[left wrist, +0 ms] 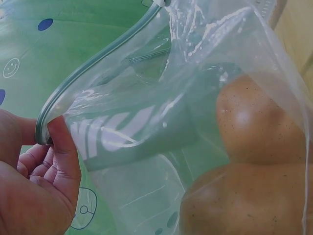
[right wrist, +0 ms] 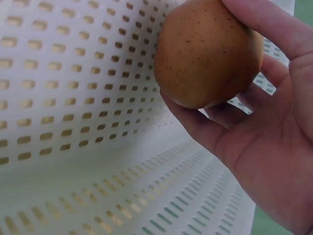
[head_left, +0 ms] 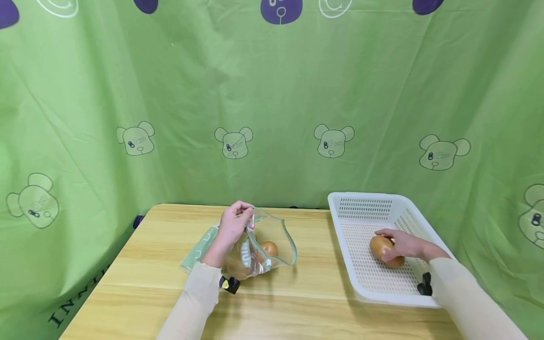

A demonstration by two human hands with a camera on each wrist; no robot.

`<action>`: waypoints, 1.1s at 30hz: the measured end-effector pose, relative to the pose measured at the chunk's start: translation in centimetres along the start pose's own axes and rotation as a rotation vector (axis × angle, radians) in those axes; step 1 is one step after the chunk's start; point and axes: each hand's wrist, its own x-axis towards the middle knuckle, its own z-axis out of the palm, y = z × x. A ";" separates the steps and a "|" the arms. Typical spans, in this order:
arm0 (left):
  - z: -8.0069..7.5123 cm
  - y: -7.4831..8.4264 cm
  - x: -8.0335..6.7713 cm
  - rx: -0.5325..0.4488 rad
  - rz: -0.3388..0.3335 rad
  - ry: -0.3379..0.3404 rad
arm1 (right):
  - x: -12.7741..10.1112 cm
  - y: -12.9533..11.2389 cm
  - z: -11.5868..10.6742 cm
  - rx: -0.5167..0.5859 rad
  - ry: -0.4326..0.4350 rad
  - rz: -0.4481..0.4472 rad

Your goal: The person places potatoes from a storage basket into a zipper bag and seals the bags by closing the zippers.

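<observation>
My left hand (head_left: 233, 222) pinches the green-edged rim of a clear zip bag (head_left: 284, 236) between thumb and fingers. The bag's mouth gapes toward the right, and brown speckled pears (left wrist: 259, 117) show through its film. Inside the white basket, my right hand (head_left: 403, 244) holds a brown pear (head_left: 380, 246), its fingers curled round the skin. The right wrist view has this pear (right wrist: 208, 54) close by the slotted basket wall, with the thumb over its top and fingers beneath. Part of the pear is hidden by the hand.
The white slotted basket (head_left: 352, 274) stands at the right of the wooden table (head_left: 314, 293). A pale green bag part (head_left: 199, 250) with white lettering lies by the left wrist. Behind the table hangs a green curtain (head_left: 280, 174) with bear faces. Black cameras sit at both wrists.
</observation>
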 end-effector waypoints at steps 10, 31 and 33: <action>0.0 0.2 -0.2 0.003 -0.011 -0.002 | 0.5 -2.5 -0.3 -0.039 0.079 -0.088; 0.2 0.3 -0.6 -0.009 -0.018 -0.021 | 0.3 -11.3 -1.0 -0.056 0.188 -0.174; 0.2 0.3 -0.6 -0.011 -0.019 -0.023 | 0.2 -12.4 -0.6 -0.051 0.201 -0.197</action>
